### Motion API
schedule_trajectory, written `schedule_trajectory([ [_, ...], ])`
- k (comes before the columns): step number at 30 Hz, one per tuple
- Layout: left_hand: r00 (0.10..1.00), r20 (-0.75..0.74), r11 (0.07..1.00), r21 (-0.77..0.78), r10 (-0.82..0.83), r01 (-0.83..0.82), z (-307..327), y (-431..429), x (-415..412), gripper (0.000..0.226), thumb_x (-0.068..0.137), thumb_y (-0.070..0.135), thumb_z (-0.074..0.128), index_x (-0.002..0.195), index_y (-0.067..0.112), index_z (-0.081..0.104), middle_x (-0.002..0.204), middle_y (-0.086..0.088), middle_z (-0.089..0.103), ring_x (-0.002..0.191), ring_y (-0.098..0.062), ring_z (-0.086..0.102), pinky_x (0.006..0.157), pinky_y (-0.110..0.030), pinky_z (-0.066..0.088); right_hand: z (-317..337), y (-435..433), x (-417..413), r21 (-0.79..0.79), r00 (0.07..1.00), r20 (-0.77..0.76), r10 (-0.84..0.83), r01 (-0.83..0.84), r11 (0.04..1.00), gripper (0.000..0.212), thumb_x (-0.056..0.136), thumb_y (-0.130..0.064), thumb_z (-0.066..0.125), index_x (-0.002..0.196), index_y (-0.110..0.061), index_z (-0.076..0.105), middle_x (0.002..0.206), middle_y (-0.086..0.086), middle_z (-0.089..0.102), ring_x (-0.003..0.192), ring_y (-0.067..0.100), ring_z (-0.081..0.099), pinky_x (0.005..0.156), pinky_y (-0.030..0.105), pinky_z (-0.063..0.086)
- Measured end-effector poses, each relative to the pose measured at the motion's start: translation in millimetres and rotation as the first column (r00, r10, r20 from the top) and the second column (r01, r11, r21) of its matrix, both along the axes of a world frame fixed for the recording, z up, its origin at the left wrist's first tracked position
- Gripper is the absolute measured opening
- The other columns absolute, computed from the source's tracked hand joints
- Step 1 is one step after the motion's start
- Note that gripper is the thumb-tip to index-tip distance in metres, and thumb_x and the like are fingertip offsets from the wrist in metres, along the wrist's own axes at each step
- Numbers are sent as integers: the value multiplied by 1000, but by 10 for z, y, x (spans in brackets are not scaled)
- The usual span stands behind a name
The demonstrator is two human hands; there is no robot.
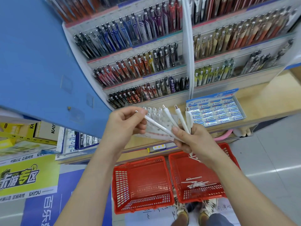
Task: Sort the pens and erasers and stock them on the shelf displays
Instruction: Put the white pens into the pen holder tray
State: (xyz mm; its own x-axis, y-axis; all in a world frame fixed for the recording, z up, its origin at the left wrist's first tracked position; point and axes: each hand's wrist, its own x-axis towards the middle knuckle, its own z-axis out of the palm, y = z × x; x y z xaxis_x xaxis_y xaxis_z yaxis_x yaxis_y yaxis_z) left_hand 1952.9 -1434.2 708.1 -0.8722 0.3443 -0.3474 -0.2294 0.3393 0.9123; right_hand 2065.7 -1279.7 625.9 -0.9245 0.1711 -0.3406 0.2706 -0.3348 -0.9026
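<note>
Shop floor first: by our feet, well below the white pen rack (pixel 154 115), sit two red baskets. The left basket (pixel 123 181) looks empty, and the right basket (pixel 176 176) has loose white pens (pixel 197 183) in it. Just in front of the rack, our right hand (pixel 192 139) is clenched round a fan of white pens (pixel 180 118), and our left hand (pixel 125 124) pinches a single pen (pixel 156 125) near its clicker end. We reckon we're mid-stocking the white ones. Next up is probably dropping that pen clicker-up into a free hole in the rack, so it needs lining up. Just right of the rack sit the Pilot erasers (pixel 216 111), and behind it the pen shelves (pixel 138 62) look pretty full.
</note>
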Motion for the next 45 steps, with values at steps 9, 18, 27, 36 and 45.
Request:
schedule_trajectory([
  [9,987,-147,996,-66,58,-68,95,-118,-24,5,84,11,67,82,13,71,64,-3,71,61,-15,68,62,-22,57,-94,-105,-94,107,990,56,-126,119,987,17,82,-23,72,82,-7,69,58,-2,62,41,5,40,43,19,33],
  [18,841,-538,915,-365,-56,-172,1,-238,-128,19,81,23,71,71,38,66,59,13,66,60,-7,66,68,-31,57,-514,-34,-144,424,907,170,-384,285,860,24,75,-31,79,77,-12,64,71,2,68,66,21,62,63,35,50],
  [27,825,-526,842,-525,-206,-124,-335,-186,-57,9,85,27,68,81,20,73,67,4,69,68,-16,65,72,-37,54,-709,-153,-146,326,915,220,-338,257,910,27,72,-28,79,76,-11,59,74,8,65,69,20,60,66,36,50],
  [36,815,-519,816,-568,-256,-105,-602,-175,-24,9,84,25,68,86,21,74,77,2,70,74,-15,63,74,-33,50,-635,-185,-126,353,914,212,-347,259,899,21,76,-26,77,80,-10,64,74,8,68,66,17,62,63,31,48],
  [45,802,-486,671,-726,-347,-150,-671,-51,-77,17,85,32,65,93,20,75,81,7,53,73,-11,48,62,-24,31,-656,-184,-133,357,921,178,-347,269,895,19,78,-24,77,86,-11,66,76,0,69,71,13,66,63,26,48],
])
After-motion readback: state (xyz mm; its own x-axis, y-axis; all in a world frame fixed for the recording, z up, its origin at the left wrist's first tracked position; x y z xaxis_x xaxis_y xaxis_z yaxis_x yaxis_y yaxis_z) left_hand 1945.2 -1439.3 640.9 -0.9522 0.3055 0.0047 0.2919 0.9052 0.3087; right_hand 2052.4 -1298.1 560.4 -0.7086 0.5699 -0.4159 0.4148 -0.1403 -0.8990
